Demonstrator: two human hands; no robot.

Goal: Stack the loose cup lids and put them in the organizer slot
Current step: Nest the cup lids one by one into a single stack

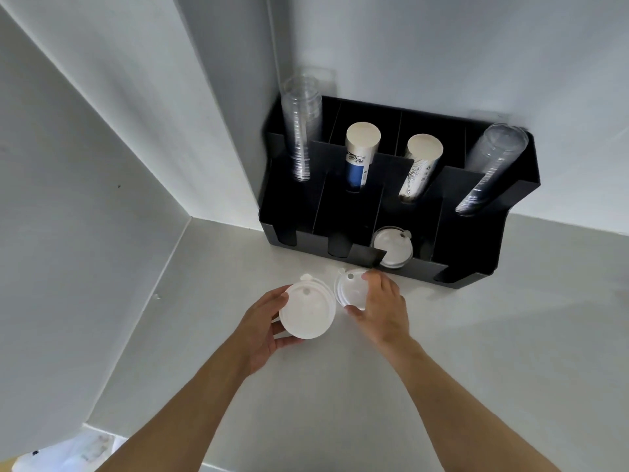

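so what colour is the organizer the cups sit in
Black: the organizer is solid black all over, seen clearly in the head view against the pale wall and counter.

Both bare forearms reach forward, left hand (263,321) cupped with fingers curled, right hand (383,303) seemingly pinching palm-down.

My left hand (263,323) grips a white lid stack (307,310), flat side facing me. My right hand (381,301) covers a second white lid pile (350,287) beside it. Beyond my right fingertips, more lids (393,248) sit in the black organizer (476,267) slot.
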